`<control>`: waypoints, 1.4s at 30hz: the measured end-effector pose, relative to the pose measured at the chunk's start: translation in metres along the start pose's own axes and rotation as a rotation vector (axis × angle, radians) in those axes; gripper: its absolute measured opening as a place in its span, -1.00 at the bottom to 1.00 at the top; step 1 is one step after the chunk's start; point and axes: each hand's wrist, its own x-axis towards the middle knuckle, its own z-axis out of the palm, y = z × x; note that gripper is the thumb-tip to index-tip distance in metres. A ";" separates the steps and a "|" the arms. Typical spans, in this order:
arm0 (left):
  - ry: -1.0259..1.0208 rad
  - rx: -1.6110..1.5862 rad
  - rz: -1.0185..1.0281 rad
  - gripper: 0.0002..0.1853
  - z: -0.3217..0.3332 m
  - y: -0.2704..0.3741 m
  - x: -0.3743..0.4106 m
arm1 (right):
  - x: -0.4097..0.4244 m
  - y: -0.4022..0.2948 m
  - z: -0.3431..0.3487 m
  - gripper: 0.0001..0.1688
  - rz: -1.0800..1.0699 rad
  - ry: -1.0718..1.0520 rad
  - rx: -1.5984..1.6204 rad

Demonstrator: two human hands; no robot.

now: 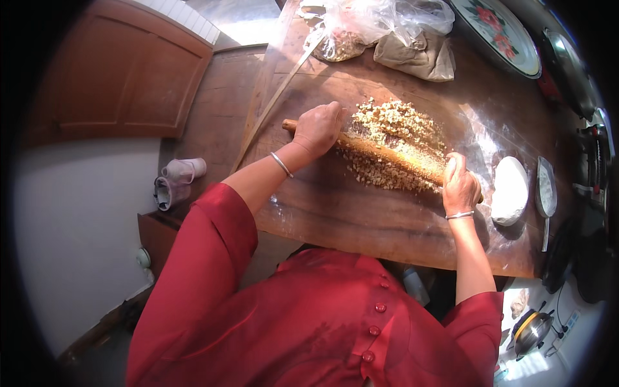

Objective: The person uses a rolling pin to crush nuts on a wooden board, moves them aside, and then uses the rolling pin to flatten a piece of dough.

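Note:
A wooden rolling pin (pixel 387 154) lies slantwise across a heap of crushed nuts (pixel 396 121) on the wooden board (pixel 333 208). My left hand (pixel 320 126) grips it near its far left end, which sticks out past the fist. Toward the other end, my right hand (pixel 459 185) is closed around the pin, whose tip shows beyond it. Coarser pieces lie on the far side of the pin and finer, shaded crumbs on the near side. Crumbs also cling to the pin's surface.
Right of my right hand sit a white dough lump (pixel 510 191) and a metal scoop (pixel 546 186) with white powder. At the back are plastic bags (pixel 343 43), a brown bag (pixel 416 55) and a floral enamel tray (pixel 503 38). A thin wooden stick (pixel 275 99) crosses the board's left side.

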 end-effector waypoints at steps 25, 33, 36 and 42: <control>0.082 -0.015 0.222 -0.77 -0.012 0.005 0.001 | -0.050 -0.005 0.009 -0.83 0.166 0.088 0.084; -0.120 0.085 -0.051 -0.73 0.002 -0.006 0.014 | -0.033 -0.005 0.015 -0.87 0.281 -0.100 0.037; -0.172 0.077 -0.051 -0.72 0.004 -0.004 0.022 | -0.027 0.001 0.023 -0.85 0.225 -0.025 0.075; -0.073 0.047 0.082 -0.77 0.021 -0.012 0.069 | 0.036 0.023 0.036 -0.80 0.240 -0.020 0.180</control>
